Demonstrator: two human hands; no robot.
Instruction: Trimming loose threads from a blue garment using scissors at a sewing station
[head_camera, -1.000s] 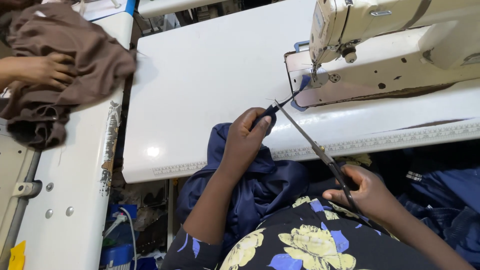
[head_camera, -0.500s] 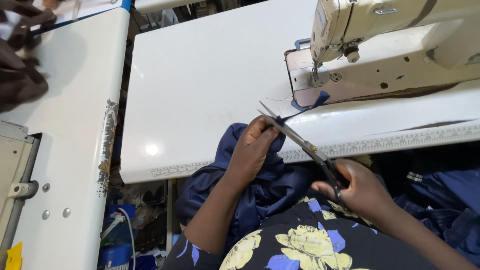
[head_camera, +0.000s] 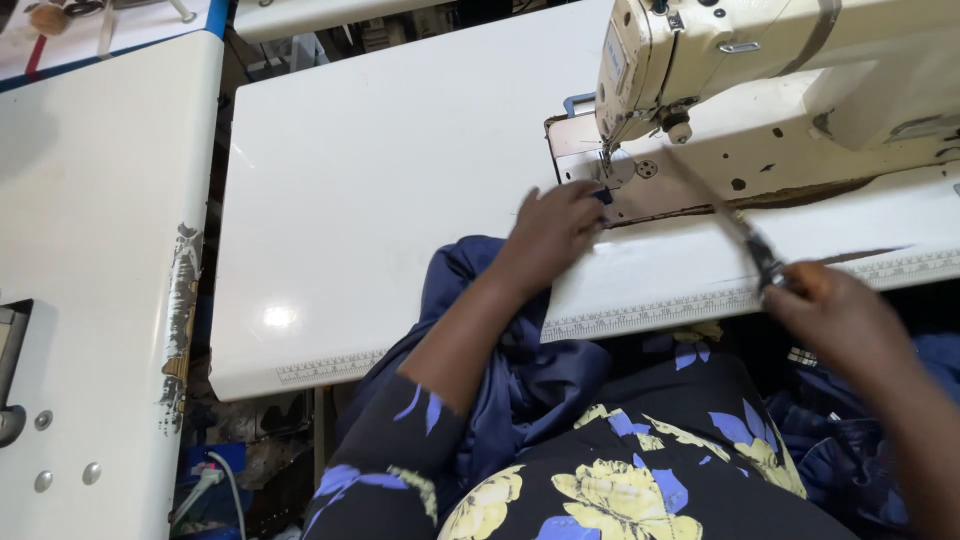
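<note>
My left hand (head_camera: 552, 230) rests on the white sewing table (head_camera: 400, 170), fingers pinching a small bit of dark blue fabric by the needle plate of the cream sewing machine (head_camera: 780, 90). The rest of the dark blue fabric (head_camera: 500, 370) hangs off the table edge onto my lap. My right hand (head_camera: 835, 315) is at the table's front edge, closed around the handles of long scissors (head_camera: 725, 215) whose blurred blades point up-left toward the machine's needle.
A second white table (head_camera: 90, 250) stands to the left, with chipped edging and metal fittings. A printed ruler strip (head_camera: 640, 315) runs along the sewing table's front edge. More dark blue cloth (head_camera: 830, 430) lies at lower right. Cables show below the tables.
My left hand moved forward from the table edge to the needle plate. The scissors swung right and up with my right hand. Another person's hands and brown cloth at left are gone.
</note>
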